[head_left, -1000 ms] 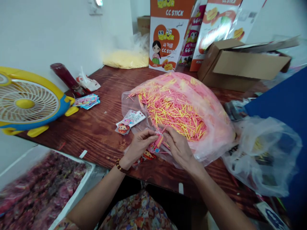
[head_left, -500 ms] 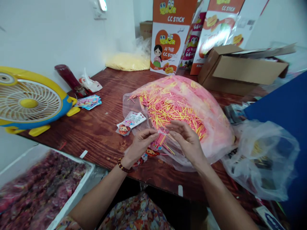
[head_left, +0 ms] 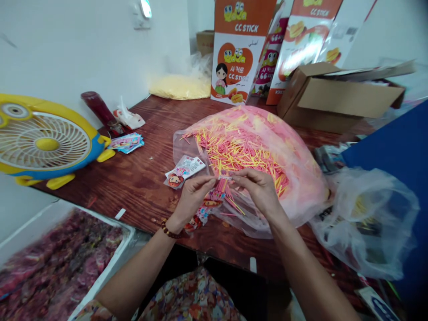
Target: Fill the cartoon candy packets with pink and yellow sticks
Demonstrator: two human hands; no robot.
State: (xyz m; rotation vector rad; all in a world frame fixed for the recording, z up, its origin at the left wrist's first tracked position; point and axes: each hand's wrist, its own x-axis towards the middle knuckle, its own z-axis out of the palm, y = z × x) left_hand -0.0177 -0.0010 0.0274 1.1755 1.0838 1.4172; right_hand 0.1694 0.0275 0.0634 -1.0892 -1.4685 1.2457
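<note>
Between my hands is a small printed clear packet [head_left: 218, 194] with pink sticks in it. My left hand [head_left: 194, 196] pinches its upper left corner, and my right hand [head_left: 257, 187] pinches the upper right corner. Just behind, a large clear bag [head_left: 301, 178] lies open, full of thin pink and yellow sticks [head_left: 240, 149]. A few loose sticks [head_left: 236, 204] lie under the packet on the bag's edge. Left of my hands is a small stack of flat printed packets [head_left: 183, 170]. More printed packets [head_left: 197, 219] lie by my left wrist, partly hidden.
A yellow and blue fan [head_left: 50, 138] stands at the left, near a dark red bottle [head_left: 98, 109] and blue packets [head_left: 127, 142]. Cartons [head_left: 236, 58] and an open cardboard box [head_left: 344, 98] stand behind. A crumpled clear bag [head_left: 371, 223] is at right; a white bin [head_left: 129, 234] is lower left.
My right hand has closed in from the right, its fingers now pinching the packet's top corner. My left hand keeps its pinch, and the view has shifted slightly.
</note>
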